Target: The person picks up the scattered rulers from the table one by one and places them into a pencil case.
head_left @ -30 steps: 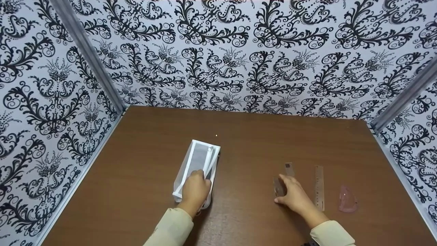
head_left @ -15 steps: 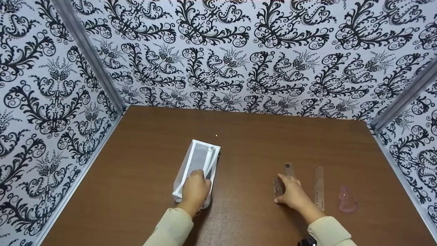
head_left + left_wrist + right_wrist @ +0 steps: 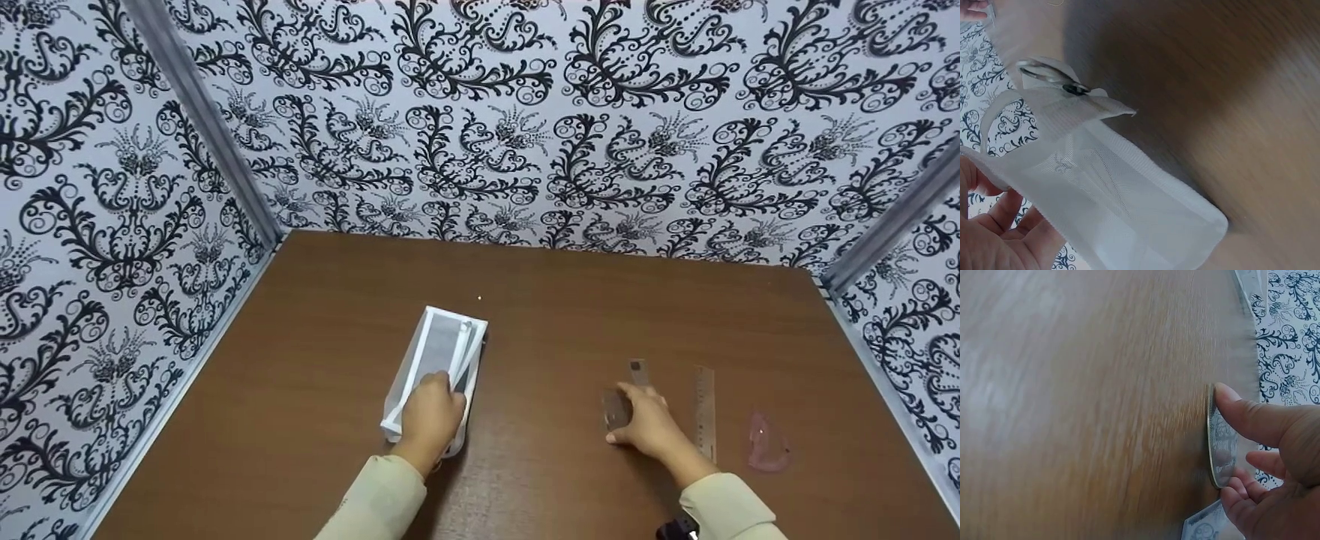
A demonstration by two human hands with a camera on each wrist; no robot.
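Note:
My left hand [image 3: 433,412] grips the edge of a white mesh zip pouch [image 3: 442,341] on the table. In the left wrist view the pouch [image 3: 1129,197] gapes at its mouth, and a metal zipper pull [image 3: 1050,76] hangs at the top. To the right, my right hand [image 3: 649,427] pinches a clear protractor [image 3: 616,409] between thumb and fingertips. The right wrist view shows this protractor [image 3: 1223,447] standing on edge, its printed scale visible. Just behind the fingers lies a clear ruler [image 3: 638,371], partly covered by the hand.
A second clear ruler [image 3: 705,409] lies right of my right hand. Farther right is a pink transparent curved piece [image 3: 766,444]. Patterned walls [image 3: 480,135] bound the brown table [image 3: 540,315] at the back and both sides.
The head view has shifted slightly. Both hands keep their grips on the pouch and the protractor, with hardly any movement.

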